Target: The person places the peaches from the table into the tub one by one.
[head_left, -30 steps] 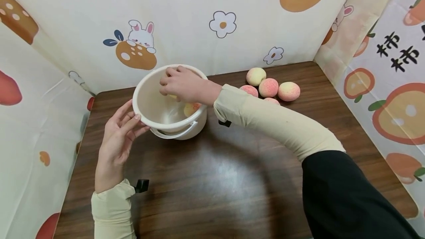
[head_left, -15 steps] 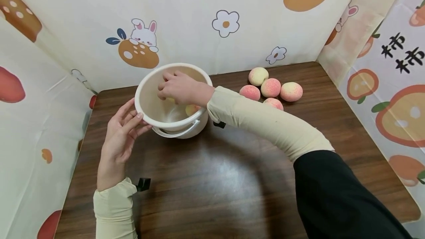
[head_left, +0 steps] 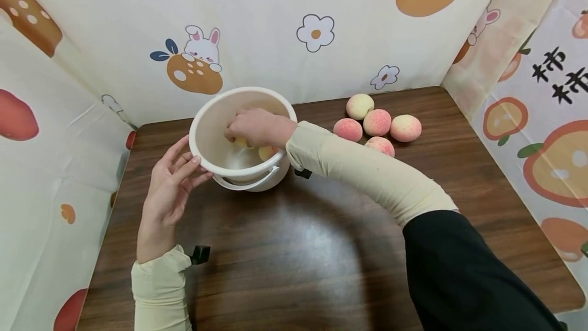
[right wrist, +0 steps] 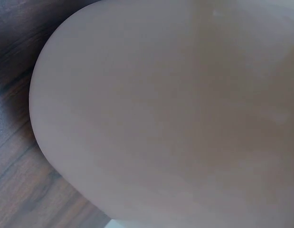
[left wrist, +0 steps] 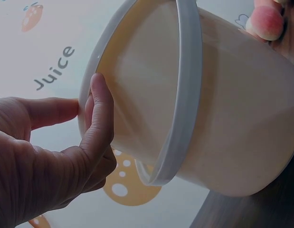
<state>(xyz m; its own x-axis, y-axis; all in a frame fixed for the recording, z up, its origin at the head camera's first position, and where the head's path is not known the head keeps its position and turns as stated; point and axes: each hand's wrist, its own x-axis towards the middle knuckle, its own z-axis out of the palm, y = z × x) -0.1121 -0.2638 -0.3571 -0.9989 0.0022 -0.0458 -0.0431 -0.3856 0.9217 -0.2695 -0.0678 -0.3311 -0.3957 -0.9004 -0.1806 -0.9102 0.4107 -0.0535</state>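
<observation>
- a cream plastic bucket [head_left: 209, 132] stands at the far left of a dark wood-grain table [head_left: 285, 280], its mouth facing up and its white handle [head_left: 248, 186] hanging down on the near side.
- the left hand [head_left: 167, 188] is at the bucket's left, pinching the rim between thumb and fingers.
- the right hand [head_left: 254, 125] reaches over the right rim into the bucket, knuckles up; its fingertips are hidden, so i cannot tell whether they pinch anything.
- inside the bucket, a patch of yellow fruit [head_left: 241, 142] shows just under the right hand, and a yellow-orange peach [head_left: 267, 153] lies by the right wall.
- five pink and pale yellow peaches [head_left: 377, 122] sit in a close cluster on the table's far right, the nearest one beside the right sleeve [head_left: 358, 167].
- both cuffs are cream, and the right arm is black higher up.
- a pale backdrop [head_left: 266, 24] behind the table is printed with flowers, orange fruit and a rabbit.
- the right wrist view shows mostly the bucket's blurred outer side.
</observation>
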